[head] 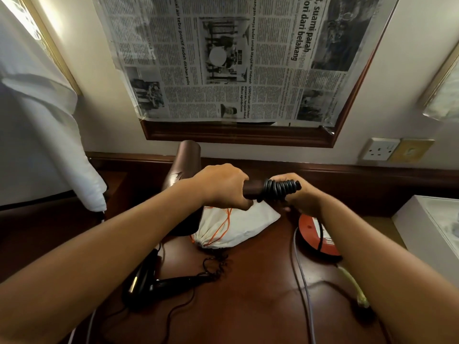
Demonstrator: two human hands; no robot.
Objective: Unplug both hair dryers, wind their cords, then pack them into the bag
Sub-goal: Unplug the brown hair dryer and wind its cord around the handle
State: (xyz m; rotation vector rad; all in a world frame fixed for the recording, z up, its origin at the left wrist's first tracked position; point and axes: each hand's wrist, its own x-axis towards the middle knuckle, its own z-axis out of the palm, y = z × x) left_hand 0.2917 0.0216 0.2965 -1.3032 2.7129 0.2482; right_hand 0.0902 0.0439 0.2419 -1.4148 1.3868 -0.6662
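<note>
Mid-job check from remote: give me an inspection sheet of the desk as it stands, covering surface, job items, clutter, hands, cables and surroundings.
Surface: dark wooden desk, glossy, against the wall.
Job's things: brown hair dryer held above the desk; black hair dryer lying on the desk, near left; white drawstring bag with orange cord lying flat beneath the hands.
Clutter: red round reel; white box at the right edge.
Hands: left hand grips the brown dryer's handle; right hand holds the ribbed black cord collar at the handle's end.
Cables: black cord loose on the desk by the black dryer; grey cable running toward the near edge.
Surroundings: newspaper covering a framed mirror; wall socket, nothing plugged in.
</note>
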